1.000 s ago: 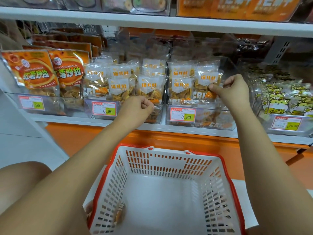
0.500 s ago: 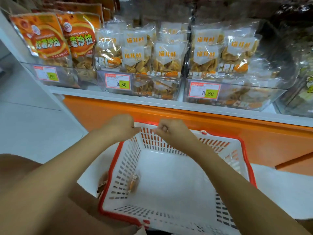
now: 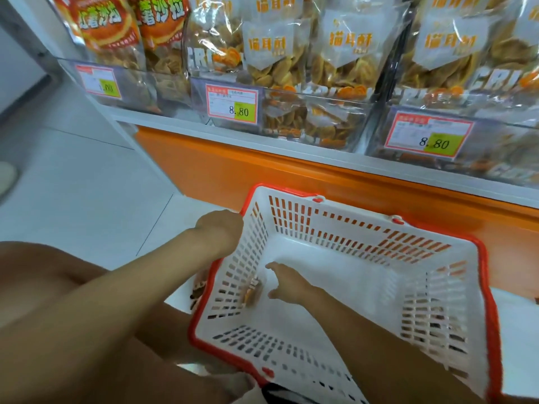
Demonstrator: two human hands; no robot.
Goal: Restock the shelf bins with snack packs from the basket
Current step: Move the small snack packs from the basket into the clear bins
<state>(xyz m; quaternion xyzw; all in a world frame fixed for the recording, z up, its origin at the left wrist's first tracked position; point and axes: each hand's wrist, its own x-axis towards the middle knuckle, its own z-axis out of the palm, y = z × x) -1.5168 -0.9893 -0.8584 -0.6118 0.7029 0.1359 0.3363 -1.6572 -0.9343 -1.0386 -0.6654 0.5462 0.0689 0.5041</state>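
Your right hand (image 3: pixel 287 282) is open inside the basket (image 3: pixel 350 228), fingers (image 3: pixel 268 266) spread and thumb apart, holding nothing; it reaches low toward the left wall, just beside a small snack pack (image 3: pixel 252 291) that lies at the foot of that wall, blurred, contact not clear. Your left hand (image 3: pixel 220 231) is curled, back of the hand up, pressed against the outside of the basket's left rim near the far corner; cannot tell if it really grips the rim, the fingertips are hidden. Hands are apart, the left one higher and farther out, the right forearm crossing in over the near right side of the basket. The basket is white with a red rim, tilted, sitting on a white floor (image 3: pixel 73 170) in front of an orange shelf base (image 3: pixel 233 170). Above it, clear shelf bins (image 3: pixel 315 123) stand side by side, packed with upright bags of chips (image 3: pixel 277 53); orange bags (image 3: pixel 108 27) fill the bin on the left. A price tag (image 3: pixel 232 104) reading 8.80 sits on the middle bin's front.
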